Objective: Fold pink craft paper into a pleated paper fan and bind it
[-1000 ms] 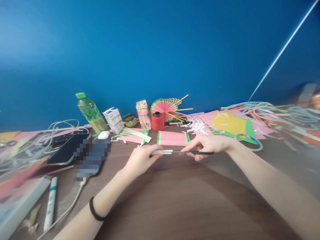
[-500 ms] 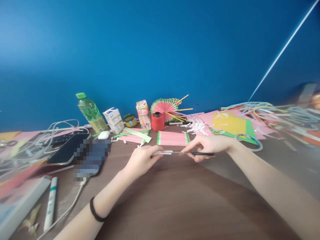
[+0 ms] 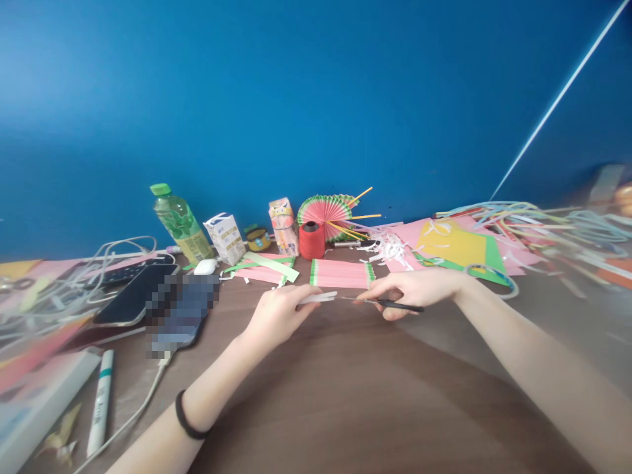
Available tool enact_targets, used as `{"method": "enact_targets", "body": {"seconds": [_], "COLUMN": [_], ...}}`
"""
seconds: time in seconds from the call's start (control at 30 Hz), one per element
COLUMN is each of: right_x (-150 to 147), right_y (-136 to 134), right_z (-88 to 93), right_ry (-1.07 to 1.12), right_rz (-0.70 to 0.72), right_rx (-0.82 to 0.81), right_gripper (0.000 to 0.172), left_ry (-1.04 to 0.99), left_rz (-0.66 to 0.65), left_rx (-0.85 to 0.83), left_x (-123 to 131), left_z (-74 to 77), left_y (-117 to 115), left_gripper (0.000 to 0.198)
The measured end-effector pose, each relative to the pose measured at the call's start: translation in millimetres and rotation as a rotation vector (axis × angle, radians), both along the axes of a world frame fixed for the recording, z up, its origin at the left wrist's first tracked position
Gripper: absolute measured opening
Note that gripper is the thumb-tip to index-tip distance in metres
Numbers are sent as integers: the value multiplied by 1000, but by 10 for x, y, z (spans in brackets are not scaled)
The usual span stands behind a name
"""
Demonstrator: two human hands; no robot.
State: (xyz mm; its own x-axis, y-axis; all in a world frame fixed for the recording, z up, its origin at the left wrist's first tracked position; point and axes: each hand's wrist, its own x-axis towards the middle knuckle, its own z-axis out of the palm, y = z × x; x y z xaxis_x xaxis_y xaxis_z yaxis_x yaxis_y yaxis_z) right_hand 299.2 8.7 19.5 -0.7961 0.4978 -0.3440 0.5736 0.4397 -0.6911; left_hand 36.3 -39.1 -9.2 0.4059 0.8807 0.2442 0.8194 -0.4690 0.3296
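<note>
My left hand (image 3: 280, 315), a dark band round its wrist, pinches a narrow white strip (image 3: 320, 297) between thumb and fingers. The strip's free end looks split in two and points right. Across a small gap, my right hand (image 3: 407, 289) grips a thin tool with a black handle (image 3: 401, 306), which looks like scissors seen edge-on. Its slim metal tip (image 3: 348, 299) points left, just apart from the strip. Behind both hands lies a pleated pink paper (image 3: 342, 273) with green ends, flat on the brown table (image 3: 336, 395).
A red thread spool (image 3: 312, 242), a pink-and-green paper fan (image 3: 323, 214), a carton (image 3: 226, 238) and a green bottle (image 3: 182, 224) stand along the blue wall. White scraps (image 3: 392, 250) and coloured sheets (image 3: 451, 243) lie right. Phones (image 3: 135, 294), cables and a marker (image 3: 101, 403) lie left.
The tool's tip has drawn slightly away from the white strip, leaving a gap. The strip's free end has tilted up a little, and the tool's handle dips slightly to the right.
</note>
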Motion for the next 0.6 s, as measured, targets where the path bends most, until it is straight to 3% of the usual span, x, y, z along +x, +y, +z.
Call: {"method": "enact_targets", "body": {"seconds": [0.2, 0.33, 0.47, 0.6], "right_x": [100, 181, 291, 425], "right_y": [50, 157, 304, 431], "right_z": [42, -27, -190, -339], "right_ry": [-14, -43, -288, -526], "right_rz": [-105, -319, -596, -564], "right_rx": [173, 349, 601, 667], "right_gripper": [56, 50, 39, 42], "left_ry": [-215, -390, -603, -752], "left_rz": [104, 120, 69, 58], "left_rx": [-110, -232, -418, -412], "left_x": [-48, -45, -25, -13], "left_z": [-30, -36, -29, -7], "left_y": [37, 57, 70, 79], "left_gripper": [34, 47, 45, 44]}}
